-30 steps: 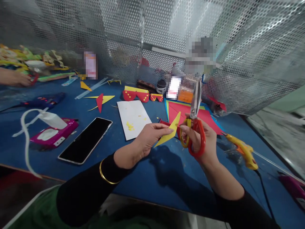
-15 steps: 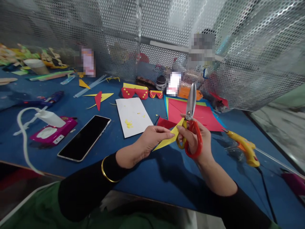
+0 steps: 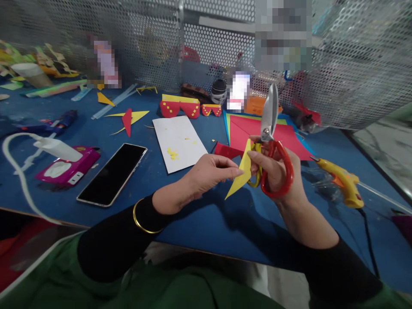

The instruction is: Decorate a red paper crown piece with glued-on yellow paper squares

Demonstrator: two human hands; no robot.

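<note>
My right hand (image 3: 286,171) holds scissors (image 3: 269,113) with red and yellow handles, blades together and pointing up. Between that hand's thumb and fingers is also the top of a narrow, pointed piece of yellow paper (image 3: 243,174). My left hand (image 3: 210,174) has its thumb and forefinger pinched at the paper's left edge; the fingers behind are partly hidden. Just beyond both hands lies a red paper piece (image 3: 227,150). To the left is a white sheet (image 3: 180,139) with small yellow scraps on it.
Red paper masks (image 3: 179,107) stand at the back. Coloured sheets (image 3: 289,139) are stacked behind my right hand, and a yellow glue gun (image 3: 343,182) lies to the right. On the left are a phone (image 3: 112,174) and a purple power strip (image 3: 69,167) with a white cable.
Both hands have shifted right in view, with the scissors and paper. The yellow paper now stands steeper, and my left fingertips sit nearer its edge. The whole view has moved slightly.
</note>
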